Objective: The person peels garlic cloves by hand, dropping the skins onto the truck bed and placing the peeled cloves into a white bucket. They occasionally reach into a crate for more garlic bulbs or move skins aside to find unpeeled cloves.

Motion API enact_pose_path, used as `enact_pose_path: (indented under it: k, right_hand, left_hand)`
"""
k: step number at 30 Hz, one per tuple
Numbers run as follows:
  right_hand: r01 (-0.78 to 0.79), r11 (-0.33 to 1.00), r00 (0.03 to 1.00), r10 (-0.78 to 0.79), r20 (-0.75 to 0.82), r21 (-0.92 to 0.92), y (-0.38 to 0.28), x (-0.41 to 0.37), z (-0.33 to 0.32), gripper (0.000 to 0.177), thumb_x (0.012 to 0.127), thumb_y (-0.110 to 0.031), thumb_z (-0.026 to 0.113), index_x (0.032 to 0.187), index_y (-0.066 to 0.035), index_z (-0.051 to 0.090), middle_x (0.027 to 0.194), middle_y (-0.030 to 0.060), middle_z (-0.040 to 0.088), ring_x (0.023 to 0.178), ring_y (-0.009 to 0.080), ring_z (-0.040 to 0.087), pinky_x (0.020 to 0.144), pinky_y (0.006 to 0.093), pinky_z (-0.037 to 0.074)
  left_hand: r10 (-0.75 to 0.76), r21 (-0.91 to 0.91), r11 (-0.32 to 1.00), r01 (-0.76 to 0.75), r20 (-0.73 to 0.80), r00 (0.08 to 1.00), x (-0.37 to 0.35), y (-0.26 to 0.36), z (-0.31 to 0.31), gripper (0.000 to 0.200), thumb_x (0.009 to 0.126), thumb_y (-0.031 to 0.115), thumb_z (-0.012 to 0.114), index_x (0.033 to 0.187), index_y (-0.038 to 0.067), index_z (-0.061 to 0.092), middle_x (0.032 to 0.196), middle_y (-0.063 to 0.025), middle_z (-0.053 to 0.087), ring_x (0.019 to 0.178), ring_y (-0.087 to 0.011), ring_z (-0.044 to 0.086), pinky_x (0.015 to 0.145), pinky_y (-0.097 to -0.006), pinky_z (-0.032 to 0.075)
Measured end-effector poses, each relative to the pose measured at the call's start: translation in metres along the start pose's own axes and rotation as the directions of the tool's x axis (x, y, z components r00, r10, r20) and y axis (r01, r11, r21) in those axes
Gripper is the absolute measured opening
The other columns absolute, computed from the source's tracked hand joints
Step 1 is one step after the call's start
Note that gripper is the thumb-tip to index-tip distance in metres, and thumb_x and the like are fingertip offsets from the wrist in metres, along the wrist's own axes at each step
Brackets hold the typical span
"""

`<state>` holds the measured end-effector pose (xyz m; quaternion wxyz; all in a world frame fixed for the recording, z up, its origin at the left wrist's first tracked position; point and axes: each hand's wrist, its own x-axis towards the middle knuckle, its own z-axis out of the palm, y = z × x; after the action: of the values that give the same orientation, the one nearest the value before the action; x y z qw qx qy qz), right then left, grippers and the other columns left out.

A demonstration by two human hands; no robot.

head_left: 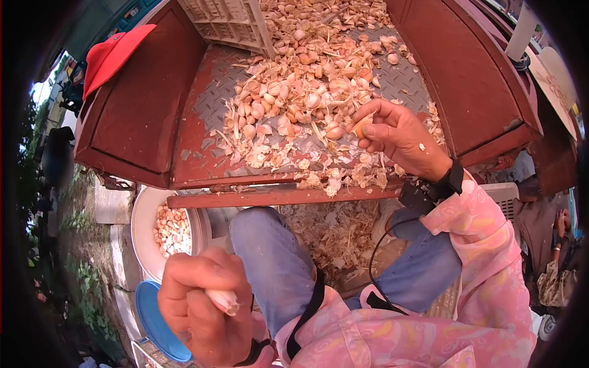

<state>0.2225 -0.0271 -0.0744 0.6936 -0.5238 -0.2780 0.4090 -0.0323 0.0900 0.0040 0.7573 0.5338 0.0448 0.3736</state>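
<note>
Close to the camera, my left hand (208,306) is closed around a pinkish-white garlic clove (224,300), whose end pokes out below the curled fingers. My right hand (399,135) reaches over the front of the garlic pile, thumb and forefinger pinching a small yellowish-brown piece of garlic skin (362,125). A white fleck sticks to the back of that hand. Below it spreads the heap of garlic cloves (264,101), mixed with bulbs, dry stalks and loose papery skin (334,178), on a worn metal truck bed (211,80).
A white bucket (142,230) holding peeled cloves (173,227) stands left of my knees, near a blue lid (147,313). A plastic crate (227,24) leans at the back left. Red side panels (141,104) flank the bed. Skins litter the ground (334,239) between my legs.
</note>
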Motion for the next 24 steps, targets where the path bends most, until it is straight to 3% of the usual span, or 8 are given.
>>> enact_pose_path:
  k: [2, 7, 11, 13, 14, 15, 22, 24]
  right_hand:
    - [0.051, 0.996, 0.993, -0.058, 0.102, 0.074, -0.018, -0.018, 0.014, 0.019, 0.082, -0.007, 0.06, 0.099, -0.002, 0.053, 0.094, 0.0075, 0.059, 0.075, 0.0092, 0.059, 0.066, 0.0196, 0.049]
    - [0.23, 0.894, 0.705, -0.426, 0.567, 0.385, -0.034, -0.061, 0.057, 0.022, 0.078, -0.004, 0.065, 0.093, 0.008, 0.053, 0.087, 0.0243, 0.058, 0.07, 0.0291, 0.059, 0.06, 0.0336, 0.048]
    - [0.119, 0.755, 0.645, -0.553, 0.528, 0.645, -0.033, -0.086, 0.088, 0.02, 0.083, -0.007, 0.058, 0.096, 0.007, 0.053, 0.077, 0.0212, 0.055, 0.061, 0.0321, 0.053, 0.053, 0.0355, 0.041]
    - [0.031, 0.581, 0.674, -0.613, 0.412, 0.814, -0.037, -0.079, 0.098, 0.023, 0.086, -0.015, 0.056, 0.101, 0.002, 0.054, 0.066, 0.0123, 0.054, 0.054, 0.0257, 0.049, 0.051, 0.0339, 0.038]
    - [-0.74, 0.486, 0.431, -0.188, 0.882, 0.465, -0.055, -0.062, 0.09, 0.013, 0.086, -0.01, 0.053, 0.085, 0.002, 0.056, 0.062, 0.0075, 0.052, 0.053, 0.0173, 0.046, 0.05, 0.0299, 0.036]
    - [-0.979, 0.021, -0.204, 0.035, 0.978, -0.204, -0.069, -0.052, 0.086, 0.021, 0.086, -0.005, 0.05, 0.068, 0.002, 0.057, 0.057, 0.0027, 0.049, 0.052, 0.009, 0.043, 0.05, 0.026, 0.034]
    - [-0.981, 0.139, -0.128, 0.053, 0.99, -0.135, -0.076, -0.065, 0.068, 0.019, 0.083, 0.0, 0.054, 0.065, 0.005, 0.058, 0.059, 0.005, 0.052, 0.053, 0.0101, 0.046, 0.05, 0.0245, 0.036]
    - [-0.407, 0.837, 0.364, -0.217, 0.906, 0.364, -0.052, -0.088, 0.049, 0.013, 0.08, 0.006, 0.055, 0.091, 0.011, 0.05, 0.092, 0.0314, 0.054, 0.068, 0.04, 0.054, 0.054, 0.0385, 0.043]
  left_hand:
    - [0.216, 0.561, 0.823, 0.088, -0.453, 0.865, 0.023, 0.001, -0.072, 0.02, 0.091, 0.019, 0.048, 0.088, -0.001, 0.054, 0.069, 0.0013, 0.044, 0.057, -0.0007, 0.035, 0.047, -0.0144, 0.025]
    - [-0.073, 0.92, -0.144, 0.364, -0.376, 0.924, 0.041, -0.018, -0.24, 0.029, 0.085, 0.019, 0.054, 0.104, -0.004, 0.056, 0.085, -0.0077, 0.057, 0.078, -0.0132, 0.051, 0.072, -0.0257, 0.041]
    - [-0.127, 0.871, 0.471, 0.142, -0.092, 0.988, 0.071, -0.059, -0.108, 0.026, 0.086, 0.019, 0.056, 0.101, -0.002, 0.058, 0.091, -0.0053, 0.056, 0.078, -0.0107, 0.051, 0.072, -0.024, 0.041]
    - [-0.169, 0.887, 0.459, -0.057, 0.15, 0.974, 0.087, -0.085, -0.047, 0.02, 0.083, 0.012, 0.057, 0.097, -0.002, 0.059, 0.087, -0.009, 0.057, 0.077, -0.0136, 0.055, 0.069, -0.025, 0.043]
    - [-0.167, 0.872, 0.474, -0.121, 0.223, 0.96, 0.093, -0.103, -0.023, 0.02, 0.08, 0.008, 0.058, 0.097, -0.001, 0.06, 0.09, -0.0145, 0.058, 0.075, -0.0212, 0.058, 0.067, -0.0305, 0.046]
    - [-0.129, 0.86, 0.376, -0.346, 0.418, 0.899, 0.103, -0.124, -0.013, 0.022, 0.081, 0.011, 0.057, 0.098, -0.002, 0.059, 0.083, -0.0106, 0.056, 0.075, -0.0199, 0.057, 0.067, -0.0301, 0.045]
    - [-0.248, 0.865, 0.065, -0.498, 0.497, 0.831, 0.114, -0.202, 0.014, 0.02, 0.07, 0.001, 0.054, 0.089, -0.002, 0.057, 0.08, -0.0207, 0.054, 0.076, -0.039, 0.055, 0.066, -0.0447, 0.044]
    - [-0.249, 0.875, 0.053, -0.481, 0.478, 0.842, 0.111, -0.2, 0.013, 0.02, 0.07, 0.001, 0.053, 0.089, -0.002, 0.057, 0.079, -0.0209, 0.054, 0.077, -0.0386, 0.055, 0.066, -0.0459, 0.044]
